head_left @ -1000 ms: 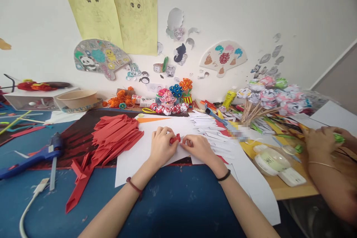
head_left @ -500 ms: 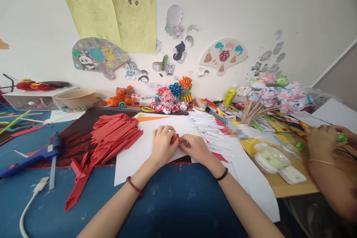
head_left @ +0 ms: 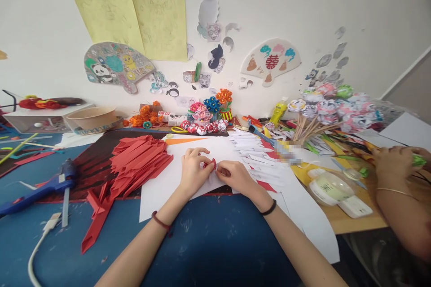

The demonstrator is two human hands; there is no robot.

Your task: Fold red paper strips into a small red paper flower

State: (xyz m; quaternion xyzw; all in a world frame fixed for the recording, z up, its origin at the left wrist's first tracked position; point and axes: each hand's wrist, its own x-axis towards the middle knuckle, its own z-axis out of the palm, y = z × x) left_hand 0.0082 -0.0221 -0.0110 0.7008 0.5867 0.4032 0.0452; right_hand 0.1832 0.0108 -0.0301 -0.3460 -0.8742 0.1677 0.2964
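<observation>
My left hand (head_left: 195, 169) pinches a small red paper piece (head_left: 213, 164) between thumb and index finger, above a white sheet (head_left: 153, 197). Close on its right, my right hand (head_left: 235, 177) has its fingers curled together near the piece's lower part; what they hold, if anything, is too small to make out. A pile of folded red paper strips (head_left: 136, 161) lies to the left of my hands. Folded white paper strips (head_left: 257, 157) are spread to the right, beyond my right hand.
A blue glue gun (head_left: 43, 193) and a white cable (head_left: 33, 251) lie at the left. Paper flowers on sticks (head_left: 328, 110) stand at the back right. A clear bottle (head_left: 328, 187) is at the right, near another person's hands (head_left: 393, 163).
My left hand's fingers have lifted and spread a little, showing more of the red piece. The camera view has shifted slightly.
</observation>
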